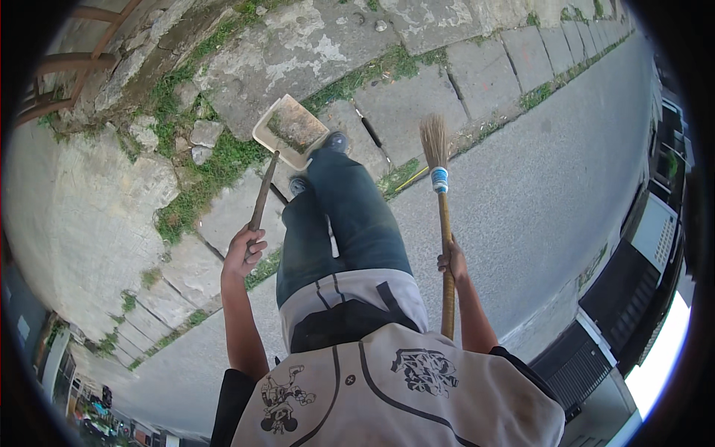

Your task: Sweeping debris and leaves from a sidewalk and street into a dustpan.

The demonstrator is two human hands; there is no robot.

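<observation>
Hands [243, 253] gripping dustpan [290, 130], broom [445, 216]

We note a pale grey short-sleeved shirt [417, 387] with dark piping and black cartoon prints, black sleeve edges, dark blue-green jeans [339, 216], and dark shoes [335, 140]. Forearms bare.

Pale square dustpan [291, 130] on dark stick, debris inside; straw broom [439, 186] upright, bristles down.
</observation>
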